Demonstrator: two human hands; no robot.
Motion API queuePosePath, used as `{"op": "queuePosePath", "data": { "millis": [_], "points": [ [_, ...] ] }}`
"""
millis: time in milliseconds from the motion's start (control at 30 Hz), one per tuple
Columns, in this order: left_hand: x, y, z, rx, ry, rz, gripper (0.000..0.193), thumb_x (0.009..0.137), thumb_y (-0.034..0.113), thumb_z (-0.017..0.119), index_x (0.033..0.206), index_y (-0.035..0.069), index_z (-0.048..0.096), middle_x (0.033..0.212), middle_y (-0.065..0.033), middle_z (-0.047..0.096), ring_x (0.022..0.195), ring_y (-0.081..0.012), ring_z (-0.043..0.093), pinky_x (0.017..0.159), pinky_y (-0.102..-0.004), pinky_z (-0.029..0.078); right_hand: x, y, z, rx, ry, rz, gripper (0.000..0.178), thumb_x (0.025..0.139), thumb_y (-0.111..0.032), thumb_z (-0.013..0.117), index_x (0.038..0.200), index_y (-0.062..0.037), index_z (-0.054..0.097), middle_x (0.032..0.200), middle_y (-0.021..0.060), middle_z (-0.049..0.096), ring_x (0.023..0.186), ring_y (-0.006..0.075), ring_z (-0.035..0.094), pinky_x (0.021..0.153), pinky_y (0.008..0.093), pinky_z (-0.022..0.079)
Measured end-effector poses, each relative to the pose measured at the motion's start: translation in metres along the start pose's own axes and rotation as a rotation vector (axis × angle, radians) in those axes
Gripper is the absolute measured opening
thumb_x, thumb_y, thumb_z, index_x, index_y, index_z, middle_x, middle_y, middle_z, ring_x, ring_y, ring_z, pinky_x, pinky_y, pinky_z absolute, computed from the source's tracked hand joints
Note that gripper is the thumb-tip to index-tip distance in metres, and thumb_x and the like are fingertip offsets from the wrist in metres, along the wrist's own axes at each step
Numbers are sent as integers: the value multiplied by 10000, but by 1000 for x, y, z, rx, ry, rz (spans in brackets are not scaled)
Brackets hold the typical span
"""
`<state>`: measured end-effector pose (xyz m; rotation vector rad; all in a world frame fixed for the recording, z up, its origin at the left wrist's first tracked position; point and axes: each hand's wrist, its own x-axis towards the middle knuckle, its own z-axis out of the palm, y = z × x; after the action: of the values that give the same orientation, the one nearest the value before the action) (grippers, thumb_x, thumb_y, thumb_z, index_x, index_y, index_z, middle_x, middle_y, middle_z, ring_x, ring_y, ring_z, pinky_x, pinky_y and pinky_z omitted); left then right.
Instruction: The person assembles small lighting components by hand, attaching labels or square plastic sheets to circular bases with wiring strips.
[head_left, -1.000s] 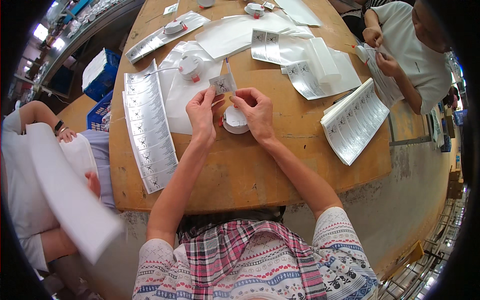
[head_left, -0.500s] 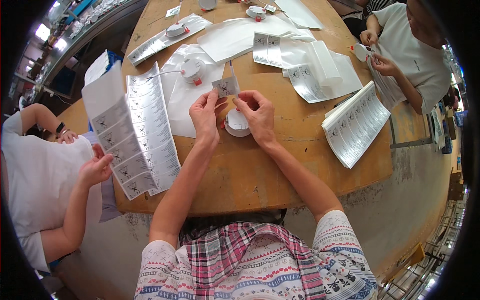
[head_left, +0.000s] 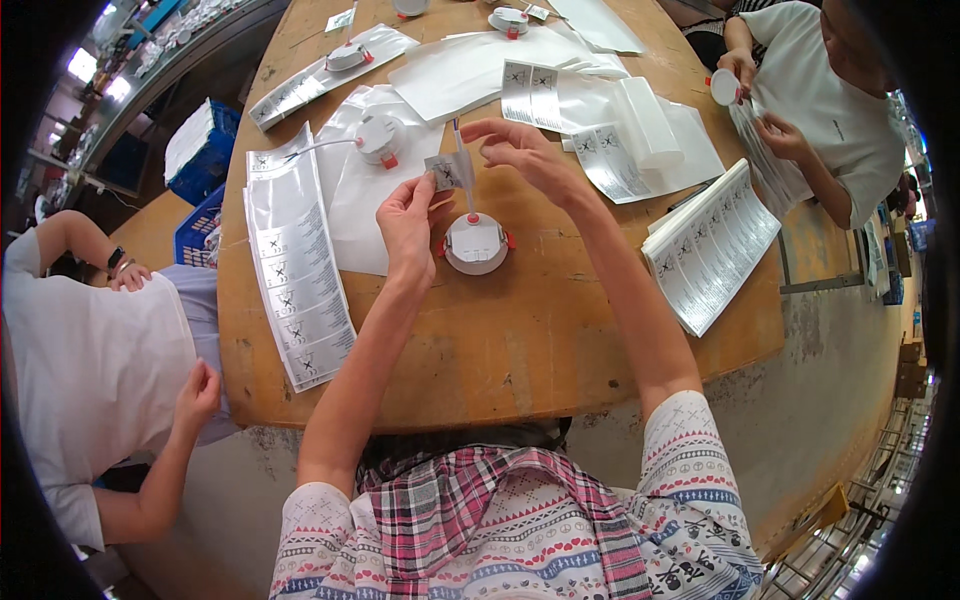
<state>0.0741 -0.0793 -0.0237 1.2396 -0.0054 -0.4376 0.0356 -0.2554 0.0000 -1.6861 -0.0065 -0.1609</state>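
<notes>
Between finger and thumb, my left hand (head_left: 408, 222) pinches a small silver printed label (head_left: 443, 173). The label sits at the upright thin cable of a round white downlight (head_left: 476, 245); whether it wraps fully round the cable, I cannot tell. That downlight rests on the table just below my hands, with a red clip on each side. My right hand (head_left: 530, 158) hovers beside the cable's upper end, fingers apart and nothing visible in them. Another white downlight (head_left: 380, 138) with a cable lies on white backing paper behind my left hand.
A long silver label sheet (head_left: 290, 270) lies on the wooden table (head_left: 500, 370) at left. A stack of label sheets (head_left: 712, 250) is at right. Curled backing paper (head_left: 648, 125) and more downlights lie farther back. Co-workers stand at both sides; the right one holds a downlight (head_left: 725, 87).
My right hand has moved up and away from the label, its fingers opening. My left hand keeps its pinch. The co-worker at left has let go of a label sheet, which is out of view.
</notes>
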Motion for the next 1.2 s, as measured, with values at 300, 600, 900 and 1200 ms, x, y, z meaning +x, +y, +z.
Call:
{"op": "queuePosePath", "data": {
  "millis": [300, 600, 900, 1200],
  "points": [
    [1, 2, 2, 10, -34, 2, 200, 896, 185, 579, 930, -10, 610, 851, -93, 654, 726, -129, 617, 663, -234, 506, 14, -7, -20, -46, -234, -30, 279, 794, -196, 545, 1017, -56, 637, 974, 15, 614, 915, 102, 524, 856, 251, 404],
    [1, 2, 4, 45, -34, 1, 205, 899, 190, 574, 927, -9, 612, 840, -84, 654, 721, -116, 609, 666, -234, 504, 24, -16, -31, -219, -305, -49, 183, 799, -226, 657, 891, -68, 660, 804, -26, 601, 811, 74, 525, 745, 237, 425],
    [-7, 7, 4, -118, -112, -72, 517, 848, 250, 648, 1186, -73, 426, 952, -137, 625, 853, -186, 611, 769, -287, 503, 28, -12, -37, -140, -370, 47, 164, 794, -211, 694, 841, -60, 650, 818, -32, 589, 798, 64, 523, 782, 227, 429],
    [-18, 0, 9, 405, -240, 128, 910, 764, 93, 706, 1363, -127, 57, 817, -95, 634, 760, -146, 625, 759, -227, 478, 26, -7, -37, -83, -317, 40, 91, 812, -120, 636, 853, -38, 633, 808, -21, 603, 798, 70, 542, 771, 228, 443]
  ]
}}
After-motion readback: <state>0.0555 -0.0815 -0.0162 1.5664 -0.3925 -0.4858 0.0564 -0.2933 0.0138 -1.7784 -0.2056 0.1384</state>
